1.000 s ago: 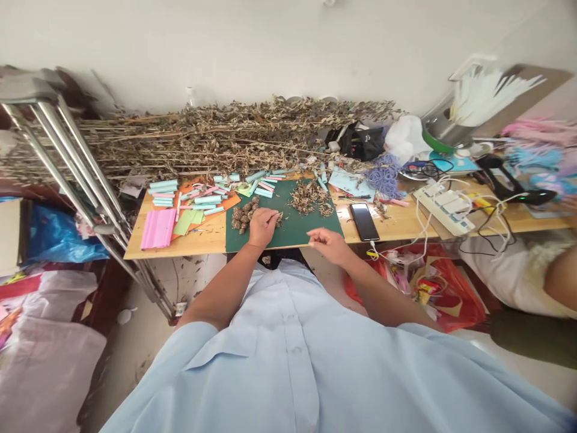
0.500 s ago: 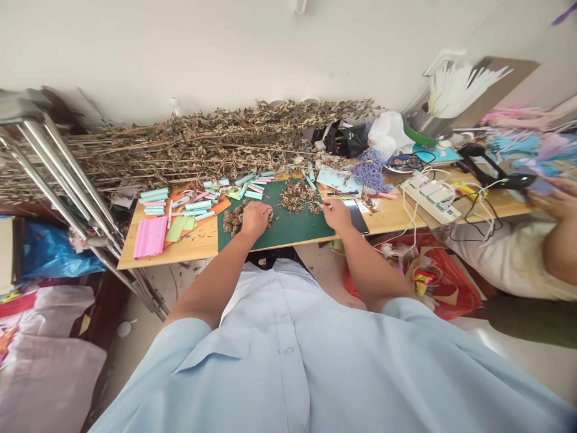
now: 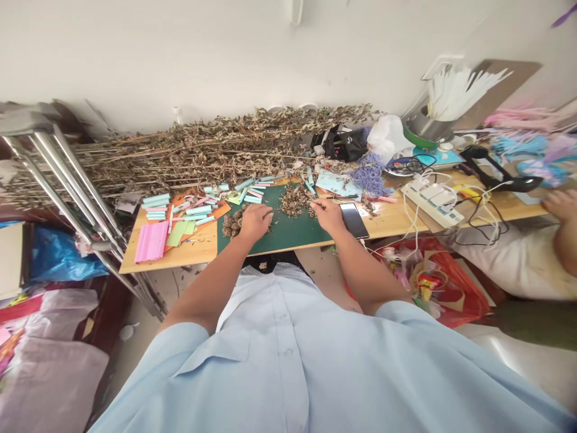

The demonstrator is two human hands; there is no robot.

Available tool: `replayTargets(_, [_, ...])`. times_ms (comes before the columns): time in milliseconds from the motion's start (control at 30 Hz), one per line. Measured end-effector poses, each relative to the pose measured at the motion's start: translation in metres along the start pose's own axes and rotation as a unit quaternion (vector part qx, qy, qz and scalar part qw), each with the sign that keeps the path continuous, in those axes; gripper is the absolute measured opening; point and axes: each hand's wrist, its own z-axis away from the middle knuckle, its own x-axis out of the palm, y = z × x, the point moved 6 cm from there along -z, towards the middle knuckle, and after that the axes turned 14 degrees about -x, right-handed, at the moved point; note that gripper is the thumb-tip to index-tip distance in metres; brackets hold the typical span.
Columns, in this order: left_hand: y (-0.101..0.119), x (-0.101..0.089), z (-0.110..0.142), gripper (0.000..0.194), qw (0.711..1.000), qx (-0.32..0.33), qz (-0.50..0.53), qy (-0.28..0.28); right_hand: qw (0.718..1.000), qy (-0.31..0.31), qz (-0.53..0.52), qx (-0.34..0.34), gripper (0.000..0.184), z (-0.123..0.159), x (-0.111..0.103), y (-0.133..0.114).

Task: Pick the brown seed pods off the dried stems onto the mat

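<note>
My left hand [image 3: 255,221] rests on the green cutting mat [image 3: 288,231], fingers curled, beside a small heap of brown dried pods [image 3: 232,224]. I cannot make out what its fingers hold. My right hand [image 3: 329,215] lies at the mat's right edge, fingers pinched toward a loose pile of dried husks [image 3: 295,201]; whatever is in the pinch is too small to name. A black phone [image 3: 354,220] lies just right of that hand.
Long dried branches [image 3: 193,147] are heaped along the wall. Rolled pastel papers [image 3: 189,207] and pink sheets [image 3: 151,240] lie left of the mat. A power strip [image 3: 433,201] with cables sits right. Metal crutches [image 3: 67,186] lean at the left. Another person's hand [image 3: 561,207] is far right.
My right hand has moved up from the mat's near edge to the husk pile beside the phone. My left hand has stayed by the pods. The view shifted slightly.
</note>
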Motion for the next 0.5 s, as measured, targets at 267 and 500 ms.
replayTargets(267, [0.029, 0.014, 0.005, 0.031, 0.954, -0.133, 0.251, -0.091, 0.988, -0.054, -0.081, -0.12, 0.025, 0.02, 0.049, -0.072])
replayTargets(500, [0.005, 0.023, 0.026, 0.021, 0.877, -0.249, 0.396, -0.109, 0.981, -0.071, -0.139, -0.119, 0.025, 0.034, 0.066, -0.085])
